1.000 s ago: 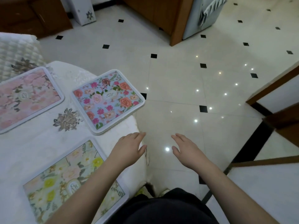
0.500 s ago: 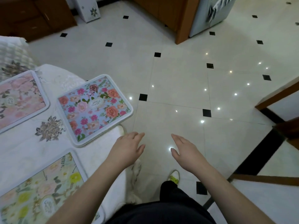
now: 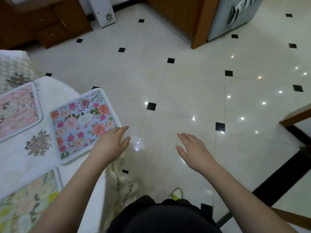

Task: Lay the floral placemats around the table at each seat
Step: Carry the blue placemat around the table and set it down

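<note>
Placemats on white-clothed table [image 3: 20, 158] at left: pink one [image 3: 16, 111] far, blue floral one [image 3: 80, 125] at edge, yellow one [image 3: 25, 202] near. Left hand [image 3: 109, 145] now over blue mat's near corner, fingers straight, holding nothing; before, it hung off table. Right hand [image 3: 193, 148] spread over floor, empty. Probably final straightening; three seats covered.

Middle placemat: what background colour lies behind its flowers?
Light blue, on the middle placemat, head view.

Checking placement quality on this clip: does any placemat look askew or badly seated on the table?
Yes. The blue floral placemat lies rotated relative to the pink placemat, and its right corner juts past the edge of the table over the floor. Both hands are empty.
</note>
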Demonstrator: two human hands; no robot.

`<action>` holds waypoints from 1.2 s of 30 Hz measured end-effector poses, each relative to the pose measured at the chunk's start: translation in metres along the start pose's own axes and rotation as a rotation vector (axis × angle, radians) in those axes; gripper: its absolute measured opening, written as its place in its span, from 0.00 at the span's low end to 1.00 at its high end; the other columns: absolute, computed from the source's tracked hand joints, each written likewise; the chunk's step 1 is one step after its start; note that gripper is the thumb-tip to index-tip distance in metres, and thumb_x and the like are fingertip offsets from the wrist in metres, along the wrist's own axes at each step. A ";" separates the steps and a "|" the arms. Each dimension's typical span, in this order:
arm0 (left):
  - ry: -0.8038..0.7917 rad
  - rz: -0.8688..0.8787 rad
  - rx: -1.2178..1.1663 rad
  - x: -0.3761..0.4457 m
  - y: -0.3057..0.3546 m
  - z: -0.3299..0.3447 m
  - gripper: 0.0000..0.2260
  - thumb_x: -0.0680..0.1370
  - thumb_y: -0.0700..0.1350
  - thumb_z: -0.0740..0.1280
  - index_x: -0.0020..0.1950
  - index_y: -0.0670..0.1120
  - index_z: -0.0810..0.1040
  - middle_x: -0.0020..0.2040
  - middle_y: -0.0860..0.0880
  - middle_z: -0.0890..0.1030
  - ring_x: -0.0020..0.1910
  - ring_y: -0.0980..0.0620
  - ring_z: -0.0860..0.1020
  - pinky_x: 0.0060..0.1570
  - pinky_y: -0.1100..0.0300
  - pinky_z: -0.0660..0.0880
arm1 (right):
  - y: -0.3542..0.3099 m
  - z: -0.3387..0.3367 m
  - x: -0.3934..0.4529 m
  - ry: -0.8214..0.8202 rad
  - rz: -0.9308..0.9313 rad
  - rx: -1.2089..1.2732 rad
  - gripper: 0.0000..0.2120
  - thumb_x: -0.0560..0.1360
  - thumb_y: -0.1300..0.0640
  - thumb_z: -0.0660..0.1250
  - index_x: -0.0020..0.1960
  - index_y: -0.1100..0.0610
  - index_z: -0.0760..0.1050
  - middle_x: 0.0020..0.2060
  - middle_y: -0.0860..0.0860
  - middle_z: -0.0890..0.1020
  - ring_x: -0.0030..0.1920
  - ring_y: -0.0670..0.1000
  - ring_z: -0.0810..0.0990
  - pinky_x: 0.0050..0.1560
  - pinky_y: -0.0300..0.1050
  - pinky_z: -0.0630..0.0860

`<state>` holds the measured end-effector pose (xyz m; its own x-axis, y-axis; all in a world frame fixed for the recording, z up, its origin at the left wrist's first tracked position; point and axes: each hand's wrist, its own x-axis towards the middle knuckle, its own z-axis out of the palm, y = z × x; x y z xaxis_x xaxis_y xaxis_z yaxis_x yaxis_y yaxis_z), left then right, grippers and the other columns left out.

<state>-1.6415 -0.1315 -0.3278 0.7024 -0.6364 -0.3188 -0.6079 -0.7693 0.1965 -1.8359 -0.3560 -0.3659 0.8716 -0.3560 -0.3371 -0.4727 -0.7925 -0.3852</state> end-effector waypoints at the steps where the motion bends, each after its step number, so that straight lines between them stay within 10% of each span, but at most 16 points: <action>1: 0.002 -0.011 0.001 0.002 -0.001 0.000 0.23 0.83 0.55 0.56 0.78 0.51 0.62 0.73 0.48 0.70 0.70 0.47 0.71 0.66 0.52 0.68 | 0.001 -0.004 0.006 0.002 -0.005 -0.001 0.26 0.83 0.45 0.52 0.79 0.53 0.56 0.77 0.51 0.61 0.76 0.50 0.58 0.74 0.45 0.53; 36: 0.022 -0.608 -0.342 0.095 -0.147 0.021 0.25 0.80 0.57 0.48 0.75 0.51 0.64 0.71 0.48 0.70 0.68 0.46 0.71 0.66 0.51 0.66 | -0.293 -0.004 0.376 -0.425 -0.886 -0.385 0.28 0.82 0.44 0.54 0.79 0.53 0.55 0.76 0.52 0.62 0.75 0.53 0.60 0.75 0.50 0.57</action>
<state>-1.4927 -0.0776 -0.4062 0.8906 -0.0859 -0.4467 0.0436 -0.9614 0.2717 -1.3689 -0.2594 -0.3764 0.7327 0.5710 -0.3702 0.4488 -0.8144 -0.3679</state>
